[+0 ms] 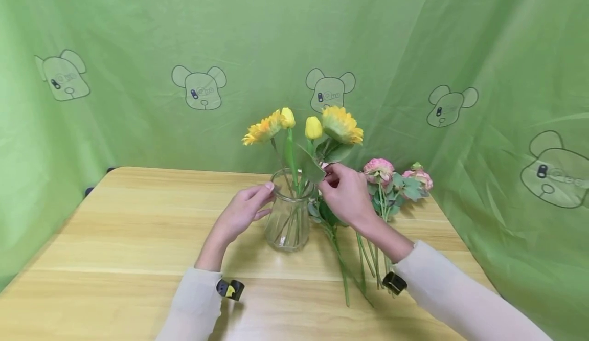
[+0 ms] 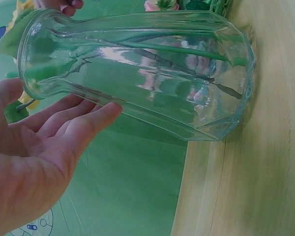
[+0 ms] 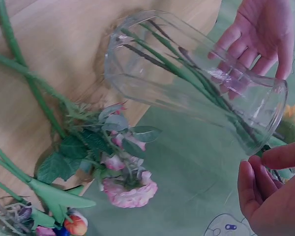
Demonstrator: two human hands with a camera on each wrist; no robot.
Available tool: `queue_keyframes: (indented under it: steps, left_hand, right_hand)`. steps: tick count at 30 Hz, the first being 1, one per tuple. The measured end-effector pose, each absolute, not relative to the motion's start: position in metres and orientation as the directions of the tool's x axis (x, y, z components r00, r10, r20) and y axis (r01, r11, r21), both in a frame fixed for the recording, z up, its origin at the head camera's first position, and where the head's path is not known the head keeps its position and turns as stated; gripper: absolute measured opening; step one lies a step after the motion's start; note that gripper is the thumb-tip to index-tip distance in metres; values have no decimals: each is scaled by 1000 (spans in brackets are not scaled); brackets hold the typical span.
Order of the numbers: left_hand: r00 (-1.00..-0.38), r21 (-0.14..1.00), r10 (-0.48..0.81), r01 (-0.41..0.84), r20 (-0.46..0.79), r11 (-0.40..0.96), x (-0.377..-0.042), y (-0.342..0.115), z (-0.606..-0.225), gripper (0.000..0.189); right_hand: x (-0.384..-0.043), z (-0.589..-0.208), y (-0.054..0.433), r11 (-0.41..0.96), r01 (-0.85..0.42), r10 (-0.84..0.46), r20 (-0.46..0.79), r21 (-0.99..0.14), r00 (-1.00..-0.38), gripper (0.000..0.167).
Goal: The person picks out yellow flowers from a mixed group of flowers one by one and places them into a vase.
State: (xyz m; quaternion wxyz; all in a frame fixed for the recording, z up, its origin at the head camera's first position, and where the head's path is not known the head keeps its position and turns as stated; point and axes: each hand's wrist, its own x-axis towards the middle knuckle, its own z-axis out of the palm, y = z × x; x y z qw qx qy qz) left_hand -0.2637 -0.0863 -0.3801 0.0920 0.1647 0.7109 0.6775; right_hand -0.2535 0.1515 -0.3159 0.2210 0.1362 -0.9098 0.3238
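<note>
A clear glass vase (image 1: pixel 287 228) stands upright on the table, its stems crossing inside. From it rise a sunflower (image 1: pixel 263 129) leaning left, two yellow tulips (image 1: pixel 314 127) and a second sunflower (image 1: pixel 341 126) leaning right. My left hand (image 1: pixel 244 210) touches the vase's left side near the rim, fingers nearly straight, palm facing the glass in the left wrist view. Just right of the rim, my right hand (image 1: pixel 349 195) pinches the right sunflower's stem between thumb and fingers, beside its green leaves (image 1: pixel 310 164). In the right wrist view the fingertips (image 3: pixel 258 162) are close to the vase mouth.
Pink flowers (image 1: pixel 379 171) with long green stems (image 1: pixel 346 285) lie on the table (image 1: pixel 152 228) to the vase's right. An orange and white bud (image 3: pixel 77 223) lies among them in the right wrist view. A green curtain (image 1: pixel 257 34) encloses the table's back and sides.
</note>
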Motion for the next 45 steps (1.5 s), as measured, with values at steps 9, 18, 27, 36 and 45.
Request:
queue_keyframes:
  steps: [9, 18, 27, 36, 45]
  left_hand:
    - [-930, 994, 356, 105, 89, 27, -264, -86, -380, 63]
    - [-933, 994, 351, 103, 85, 34, -263, -86, -381, 63]
    - [-933, 995, 349, 101, 86, 24, -264, -86, -382, 63]
    - [-934, 995, 346, 99, 82, 31, -265, -87, -382, 62]
    - [-931, 994, 353, 103, 88, 24, -265, -86, -382, 63]
  right_hand:
    - [-262, -327, 173, 789, -310, -74, 420, -531, -905, 14]
    - [-279, -345, 205, 839, -291, -56, 460, -459, -886, 13]
    - [-284, -363, 230, 887, -226, -83, 344, -403, -935, 22]
    - [-282, -389, 242, 930, -155, -108, 156, -333, -982, 17]
    - [-283, -404, 245, 948, -112, -94, 73, -299, -993, 46]
